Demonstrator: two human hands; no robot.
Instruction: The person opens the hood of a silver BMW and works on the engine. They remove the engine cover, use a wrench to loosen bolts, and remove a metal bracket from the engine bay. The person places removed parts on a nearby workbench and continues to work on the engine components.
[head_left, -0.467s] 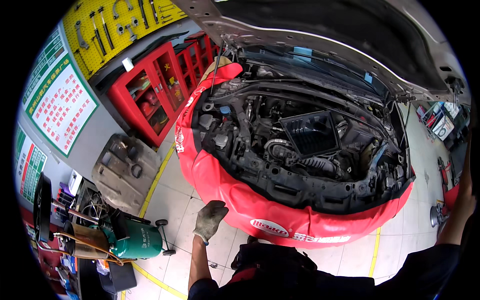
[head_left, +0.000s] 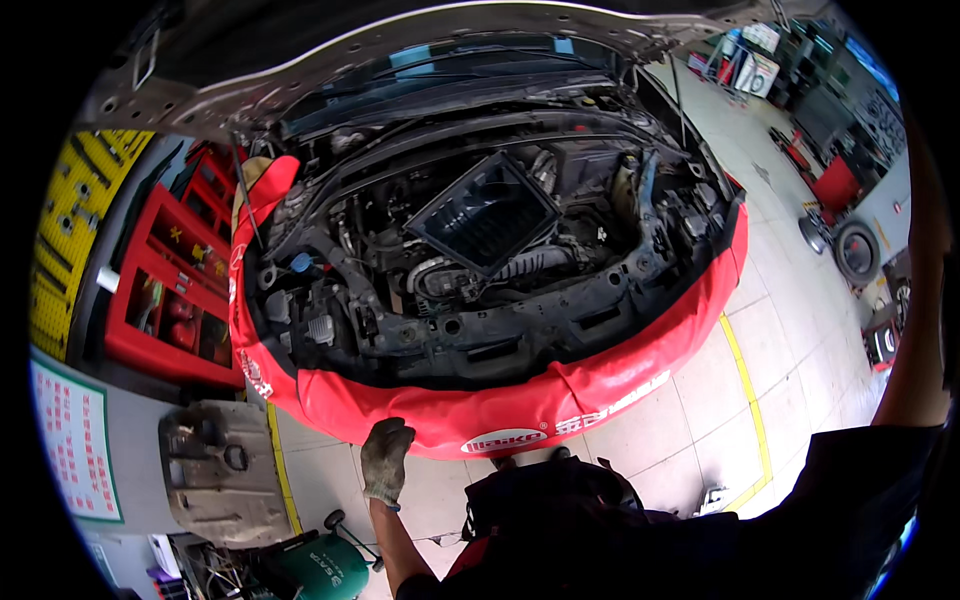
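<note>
Engine bay (head_left: 480, 345) and red fender cover (head_left: 490, 407) have swung leftward in view; the cover wraps the bay's front (for protection, presumably). Gloved left hand (head_left: 386, 460) curls at its edge, grip hard to judge; right hand's unseen.

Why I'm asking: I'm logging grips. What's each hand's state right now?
Left hand: gloved and curled, nothing visible in it; whether fully closed cannot be told.
Right hand: out of view, so its state cannot be told.

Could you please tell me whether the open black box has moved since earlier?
No; against the ribbed hose near it, the black box stays put.
</note>
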